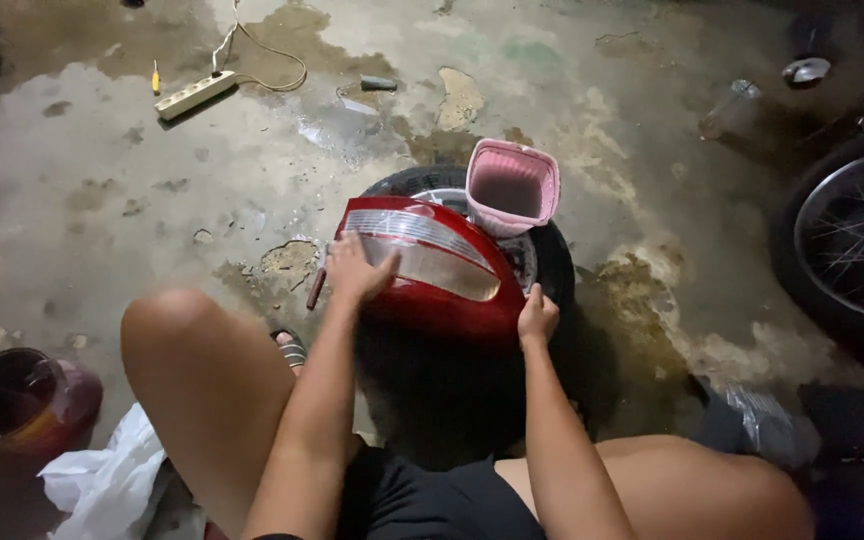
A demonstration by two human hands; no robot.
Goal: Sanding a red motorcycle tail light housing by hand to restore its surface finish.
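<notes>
A red tail light housing with a clear lens band point(437, 265) rests on a small black tyre with a wheel point(552, 262) on the concrete floor. My left hand point(355, 270) lies flat on the housing's left end, fingers spread over the clear lens. My right hand point(537, 315) grips the housing's lower right edge. A pink plastic basket point(511, 187) stands on the tyre just behind the housing. Beside my left hand a thin dark tool point(315, 288) lies on the floor. My knees frame the housing on both sides.
A white power strip point(195, 95) with its cord lies at the back left. A motorcycle wheel point(852, 235) stands at the right. A second red lamp unit point(22, 398) and a white plastic bag point(112, 475) lie at the lower left. The floor is stained and wet.
</notes>
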